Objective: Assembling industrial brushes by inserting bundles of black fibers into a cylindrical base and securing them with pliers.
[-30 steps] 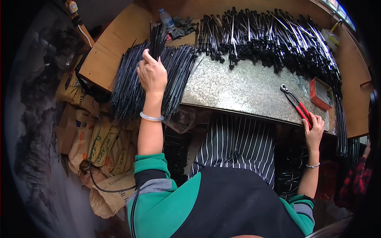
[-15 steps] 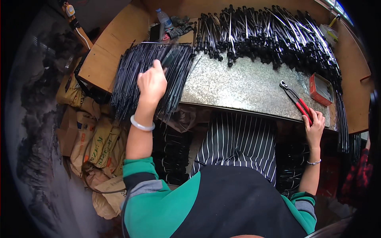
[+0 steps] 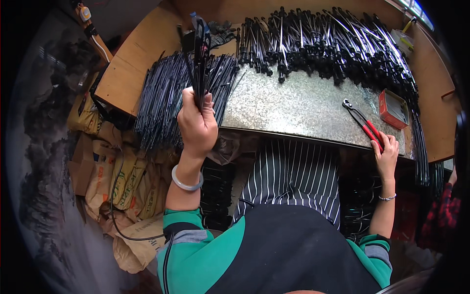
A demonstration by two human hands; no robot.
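Observation:
My left hand (image 3: 198,127) is closed around a bunch of long, thin black strips (image 3: 200,68). They stand nearly upright out of the fist, one splaying off to the left. Beneath and behind them lies a wide pile of similar dark strips (image 3: 159,103) on the left part of the table. At the right front edge, my right hand (image 3: 387,154) grips the red handles of a cable cutter (image 3: 366,128). The cutter's dark metal head points away from me, to the left, over the tabletop, its handles slightly apart.
Many black rods with thicker end fittings (image 3: 313,44) are heaped along the back of the speckled tabletop (image 3: 284,103). A red open box (image 3: 391,110) stands right of the cutter. Dark gloves (image 3: 223,35) lie at the back left. Sacks (image 3: 125,181) fill the floor at left.
My left hand has come up off the strip pile and turned, lifting the black bunch upright and nearer to me. My right hand and the cutter stay in place.

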